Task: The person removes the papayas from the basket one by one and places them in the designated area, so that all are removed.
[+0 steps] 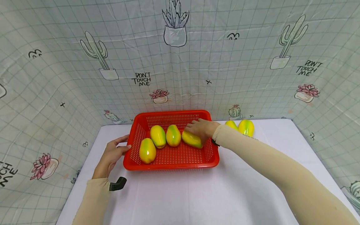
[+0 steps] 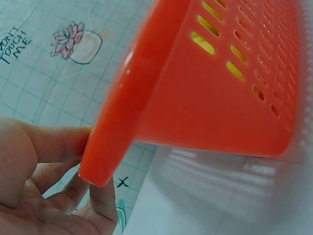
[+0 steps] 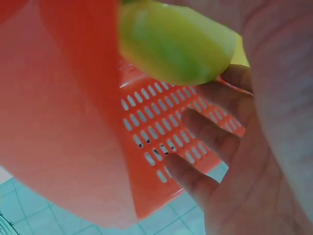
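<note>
Currently: one glossy yellow-green oval fruit [image 1: 190,140], inside a red perforated plastic basket [image 1: 171,167], right-hand half.
Long axis slanting left to right in the head view, right end nearer the person; right hand [image 1: 201,128] over it and much the nearer, thumb and nearest finger gripping the fruit, lower fingers spread clear. Left hand [image 1: 112,153] at the opposite end, pinching the basket's rim. Three similar fruits [image 1: 158,136] further left inside; two more [image 1: 246,128] outside, on the white-covered table [image 1: 168,197].
</note>
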A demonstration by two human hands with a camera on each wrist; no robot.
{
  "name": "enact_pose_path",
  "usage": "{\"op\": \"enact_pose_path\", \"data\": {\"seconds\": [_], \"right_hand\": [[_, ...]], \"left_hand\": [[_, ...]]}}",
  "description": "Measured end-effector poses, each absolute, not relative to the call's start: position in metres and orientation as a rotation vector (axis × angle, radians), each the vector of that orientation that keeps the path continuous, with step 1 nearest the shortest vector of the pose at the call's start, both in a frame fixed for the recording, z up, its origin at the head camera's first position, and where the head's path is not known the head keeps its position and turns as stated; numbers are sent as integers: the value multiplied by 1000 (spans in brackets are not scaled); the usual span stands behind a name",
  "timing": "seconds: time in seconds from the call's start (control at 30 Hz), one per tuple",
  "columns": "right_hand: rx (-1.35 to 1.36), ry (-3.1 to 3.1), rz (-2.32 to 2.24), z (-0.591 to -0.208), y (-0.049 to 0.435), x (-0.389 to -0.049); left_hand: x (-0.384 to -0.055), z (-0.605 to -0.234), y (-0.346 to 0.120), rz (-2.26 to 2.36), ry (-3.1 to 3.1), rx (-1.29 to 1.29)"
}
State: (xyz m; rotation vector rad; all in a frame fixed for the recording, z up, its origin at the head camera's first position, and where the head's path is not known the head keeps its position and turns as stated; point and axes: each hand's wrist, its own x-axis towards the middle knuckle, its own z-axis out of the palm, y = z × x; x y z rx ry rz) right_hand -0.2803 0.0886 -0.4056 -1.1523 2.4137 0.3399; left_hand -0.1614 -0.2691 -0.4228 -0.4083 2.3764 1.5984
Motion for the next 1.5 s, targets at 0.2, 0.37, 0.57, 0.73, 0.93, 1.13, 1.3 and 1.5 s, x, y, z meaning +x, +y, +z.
{"op": "enact_pose_path", "data": {"seconds": [0.2,0.37,0.57,0.73,0.93,1.13,1.3,1.5], "right_hand": [[-1174,2393,432,-406,86,-271],[-1191,2381,471,-406,85,-267],[-1203,2376,473,-408,86,-264],[-1238,2374,480,-409,87,-262],[-1239,2373,478,-408,87,-260],[-1240,2384,454,-408,88,-259],[-1287,2410,373,-407,92,-258],[-1379,2479,268,-398,99,-253]], "left_hand": [[-162,-422,-269,1594,2385,-401],[-162,-422,-269,1590,2391,-404],[-162,-421,-269,1586,2394,-401],[-162,-421,-269,1586,2398,-396],[-163,-422,-269,1587,2398,-402],[-164,-423,-270,1596,2397,-403],[-163,-423,-270,1606,2392,-389],[-162,-423,-269,1616,2387,-387]]}}
